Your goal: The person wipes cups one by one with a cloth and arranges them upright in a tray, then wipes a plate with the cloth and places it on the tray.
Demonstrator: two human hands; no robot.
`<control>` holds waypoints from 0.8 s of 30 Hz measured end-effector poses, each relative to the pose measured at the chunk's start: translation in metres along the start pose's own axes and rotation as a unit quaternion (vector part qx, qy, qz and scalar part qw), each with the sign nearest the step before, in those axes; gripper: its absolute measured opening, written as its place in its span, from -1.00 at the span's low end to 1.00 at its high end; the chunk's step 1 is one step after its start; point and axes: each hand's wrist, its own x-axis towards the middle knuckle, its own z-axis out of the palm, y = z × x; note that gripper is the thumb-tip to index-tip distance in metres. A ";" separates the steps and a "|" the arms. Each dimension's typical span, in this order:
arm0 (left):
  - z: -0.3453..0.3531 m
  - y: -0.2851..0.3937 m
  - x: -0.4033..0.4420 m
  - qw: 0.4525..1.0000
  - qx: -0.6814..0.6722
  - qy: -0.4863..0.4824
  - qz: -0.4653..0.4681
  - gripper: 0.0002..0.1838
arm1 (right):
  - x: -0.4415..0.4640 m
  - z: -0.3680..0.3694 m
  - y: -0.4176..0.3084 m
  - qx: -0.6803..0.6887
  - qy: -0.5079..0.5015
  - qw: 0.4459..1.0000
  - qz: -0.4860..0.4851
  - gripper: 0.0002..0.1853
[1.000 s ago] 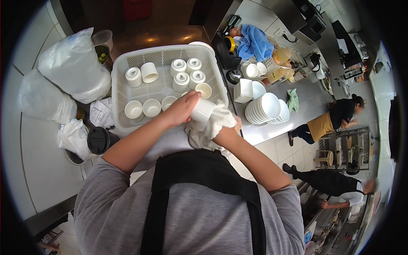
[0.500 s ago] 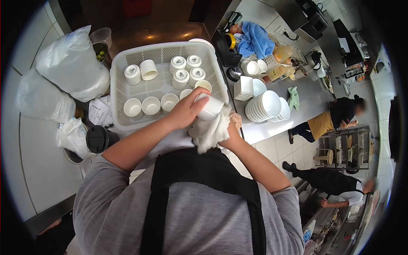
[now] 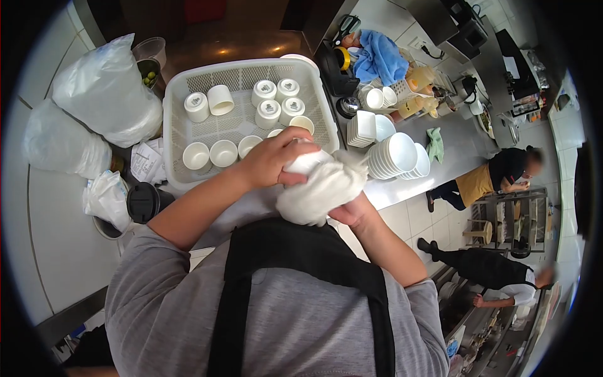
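My left hand [image 3: 276, 162] is closed around a white cup [image 3: 304, 161], held just in front of a white plastic basket [image 3: 248, 68]. A white cloth [image 3: 320, 191] covers the cup's right end and hangs below it. My right hand [image 3: 353, 210] grips the cloth from the lower right, its fingers partly hidden by the folds. Inside the basket several white cups stand upside down, such as one cup [image 3: 268, 113]. Another cup [image 3: 220, 100] lies on its side, and a row of cups [image 3: 223, 153] sits mouth up along the near side.
Stacked white bowls [image 3: 394, 156], square dishes [image 3: 361, 131] and a green cloth [image 3: 434, 146] are on the steel counter to the right. Plastic bags [image 3: 108, 91] and a black-lidded cup [image 3: 146, 202] sit at left. Two people [image 3: 502, 173] are at far right.
The cloth has moved up over the cup's open end and hides more of it. My right hand has turned and shifted slightly down and right. My left hand still holds the cup.
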 end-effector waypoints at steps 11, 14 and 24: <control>0.028 0.004 -0.005 0.767 -0.533 0.002 -0.356 -0.66 | 0.014 -0.009 -0.020 -0.163 0.199 0.951 -0.172 -0.70; 0.031 0.002 -0.006 0.715 -0.607 0.050 -0.342 -0.69 | 0.020 -0.012 -0.019 -0.077 0.237 0.947 -0.203 -0.67; 0.041 0.034 -0.004 0.688 -0.600 0.141 -0.383 -0.68 | 0.031 -0.002 -0.006 -0.766 0.178 0.454 -0.419 -0.69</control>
